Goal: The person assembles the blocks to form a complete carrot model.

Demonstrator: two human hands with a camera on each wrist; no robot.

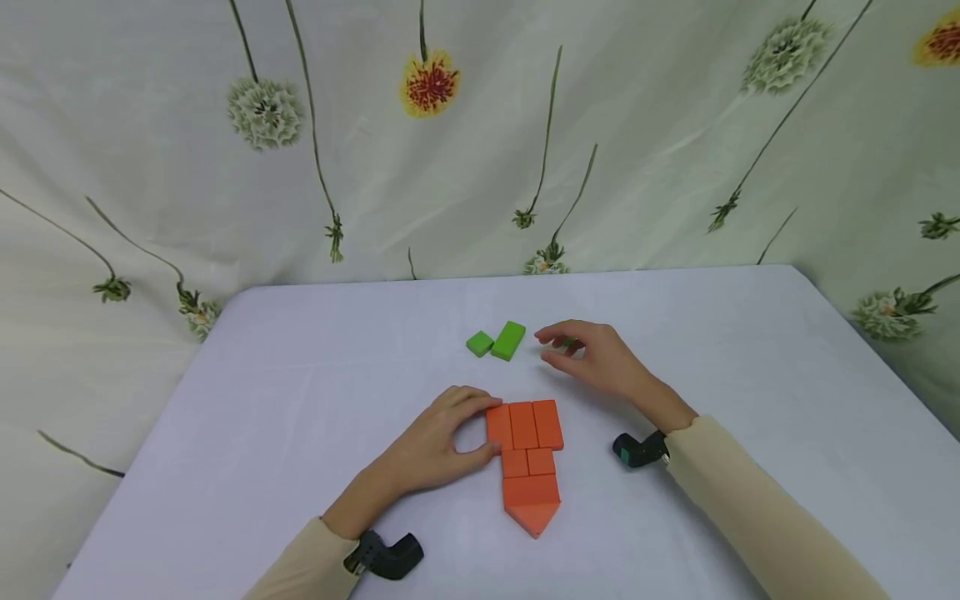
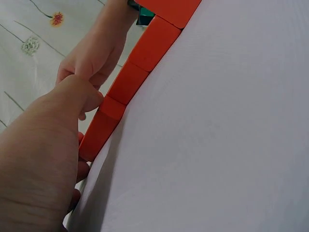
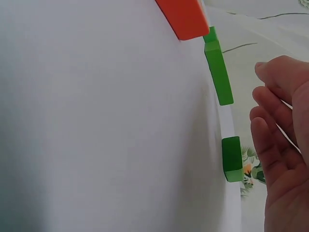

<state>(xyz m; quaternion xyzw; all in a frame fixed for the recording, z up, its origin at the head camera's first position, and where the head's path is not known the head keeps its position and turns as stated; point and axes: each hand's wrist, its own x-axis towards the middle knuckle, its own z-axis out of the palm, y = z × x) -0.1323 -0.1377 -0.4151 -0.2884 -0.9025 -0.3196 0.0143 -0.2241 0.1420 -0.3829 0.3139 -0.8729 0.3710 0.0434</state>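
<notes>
Flat orange blocks lie fitted together on the table: a row of three upright rectangles, two small squares below, then a wide orange rectangle (image 1: 531, 490) and an orange triangle (image 1: 534, 518) pointing toward the person. The left hand (image 1: 431, 442) pinches the leftmost orange block (image 1: 498, 426) of the row, thumb at its near end and index finger at its far end. Above a green block (image 3: 232, 158), the right hand (image 1: 600, 358) hovers with loosely bent fingers, apart from it in the right wrist view. In the head view those fingers mostly hide this block.
Left of the right hand lie a small green block (image 1: 480, 343) and a longer green block (image 1: 508, 341), nearly touching. A white cloth covers the table (image 1: 337, 358). Behind it hangs a flower-printed curtain (image 1: 480, 167). Each wrist wears a black camera mount (image 1: 390, 557).
</notes>
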